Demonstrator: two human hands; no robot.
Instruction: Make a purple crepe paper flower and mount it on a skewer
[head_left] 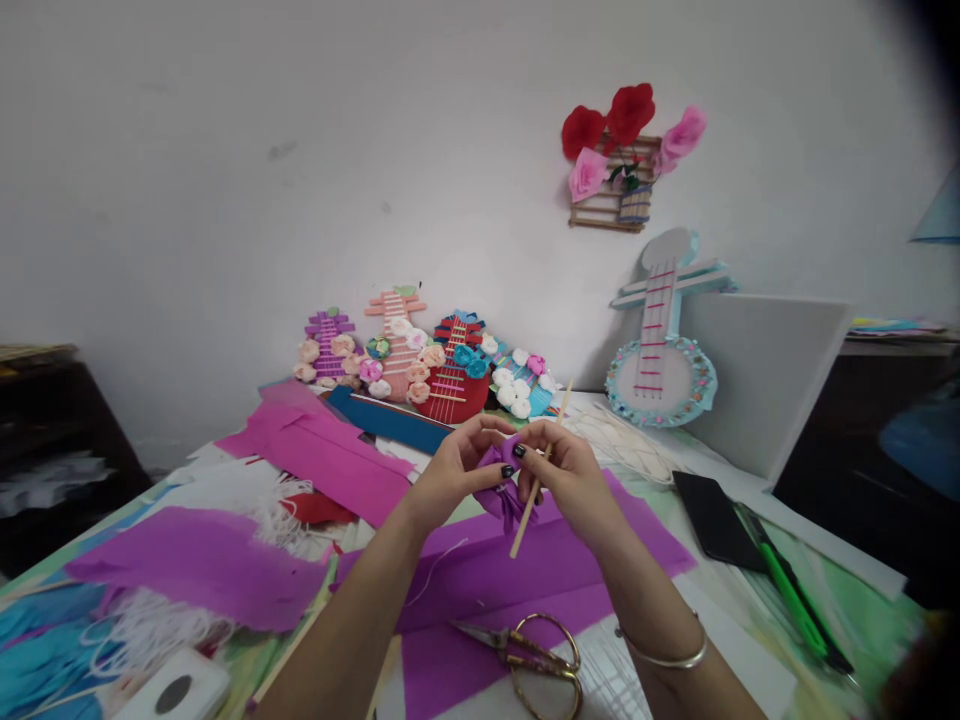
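My left hand is closed on a gathered piece of purple crepe paper, its thumb and fingers pinching the paper near the top. Close beside it, my right hand pinches the same piece. A thin wooden stick slants through the right hand, poking out above and below the fingers. Under both hands lies a wide sheet of purple crepe paper. Gold-handled scissors rest on the table in front of me, blades pointing left. My fingers hide part of the gathered paper.
Pink crepe paper and white string lie at the left. A green utility knife and a black flat object are at the right. Decorated model instruments and a bigger one stand against the wall.
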